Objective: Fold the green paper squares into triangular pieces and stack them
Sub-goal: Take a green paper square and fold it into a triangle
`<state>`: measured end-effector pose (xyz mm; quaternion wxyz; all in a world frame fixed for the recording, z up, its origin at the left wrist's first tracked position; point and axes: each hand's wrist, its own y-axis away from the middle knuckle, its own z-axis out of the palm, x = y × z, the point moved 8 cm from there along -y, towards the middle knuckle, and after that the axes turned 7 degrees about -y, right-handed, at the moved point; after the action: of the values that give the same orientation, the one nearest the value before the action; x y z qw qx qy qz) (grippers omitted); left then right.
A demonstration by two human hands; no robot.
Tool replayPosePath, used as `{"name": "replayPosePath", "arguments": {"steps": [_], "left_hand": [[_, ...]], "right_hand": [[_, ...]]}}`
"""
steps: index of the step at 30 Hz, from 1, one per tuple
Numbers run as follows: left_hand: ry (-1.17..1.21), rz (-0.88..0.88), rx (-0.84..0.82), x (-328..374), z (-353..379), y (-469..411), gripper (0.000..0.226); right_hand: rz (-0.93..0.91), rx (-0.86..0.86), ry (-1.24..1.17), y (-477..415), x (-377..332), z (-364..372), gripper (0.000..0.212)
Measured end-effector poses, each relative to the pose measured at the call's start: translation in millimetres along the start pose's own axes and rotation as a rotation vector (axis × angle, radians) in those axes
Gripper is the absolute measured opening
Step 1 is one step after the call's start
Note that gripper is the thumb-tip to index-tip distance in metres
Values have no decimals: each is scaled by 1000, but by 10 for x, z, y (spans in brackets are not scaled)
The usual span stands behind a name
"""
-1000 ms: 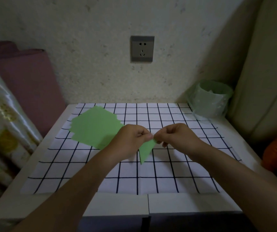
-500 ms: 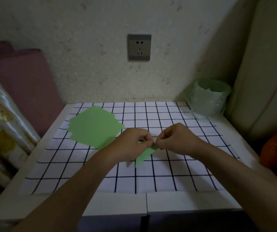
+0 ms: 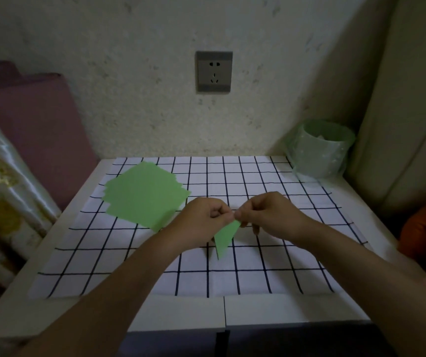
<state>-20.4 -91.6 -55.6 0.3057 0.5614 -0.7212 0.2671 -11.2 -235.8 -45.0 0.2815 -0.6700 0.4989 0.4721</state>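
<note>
Where the checked cloth (image 3: 271, 266) covers the white table (image 3: 176, 313), we hold the folded green piece (image 3: 226, 238) over the cloth's centre. The left hand (image 3: 201, 220) and the right hand (image 3: 268, 215) meet knuckle to knuckle there, fingers curled, each pinching the piece's upper edge between thumb and fingertips. The piece hangs below the hands, its narrow tip pointing towards the cloth's near edge. We cannot tell whether the tip touches the cloth.

On the cloth's far-left quarter lies the pile of green paper squares (image 3: 142, 194), fanned and flat. Its near corner is hidden behind the left wrist. Off the cloth's far-right corner stands a pale green bin (image 3: 320, 150) on bare table. Left of the cloth we see a purple cushion (image 3: 26, 124) leaning on the wall, with a shiny curtain (image 3: 1, 189) in front of it. An orange object (image 3: 425, 233) sits beyond the cloth's right edge. Above the cloth's far edge, a wall socket (image 3: 214, 72) is set in the wall.

The cloth's near half and right half show only grid lines. Bare table margin borders the cloth on the left, right and near sides.
</note>
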Motion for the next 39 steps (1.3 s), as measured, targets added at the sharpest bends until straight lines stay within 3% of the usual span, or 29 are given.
{"name": "replayPosePath", "arguments": {"steps": [4, 8, 12, 14, 17, 21, 23, 27, 39], "left_hand": [[-51, -57, -59, -74, 83, 31, 18], [-485, 10, -139, -139, 161, 70, 25], [-482, 63, -109, -108, 214, 73, 15], [-460, 148, -49, -57, 211, 78, 8], [-428, 277, -24, -7, 242, 94, 16], [-523, 400, -41, 18, 328, 132, 20], [-594, 448, -22, 35, 337, 156, 26], [-716, 548, 46, 104, 361, 232, 42], [-725, 619, 37, -3, 199, 535, 33]], "right_hand": [[66, -27, 67, -48, 151, 4, 20], [136, -41, 225, -93, 350, 54, 15], [111, -19, 426, -154, 402, 120, 18], [53, 17, 518, -147, 360, 120, 18], [-143, 96, 679, -78, 233, 107, 23], [-494, 65, 835, 115, 128, 236, 14], [-573, 71, 872, 181, 124, 280, 22], [-551, 48, 1002, 169, 231, 379, 39], [-539, 40, 1035, 207, 280, 349, 40]]}}
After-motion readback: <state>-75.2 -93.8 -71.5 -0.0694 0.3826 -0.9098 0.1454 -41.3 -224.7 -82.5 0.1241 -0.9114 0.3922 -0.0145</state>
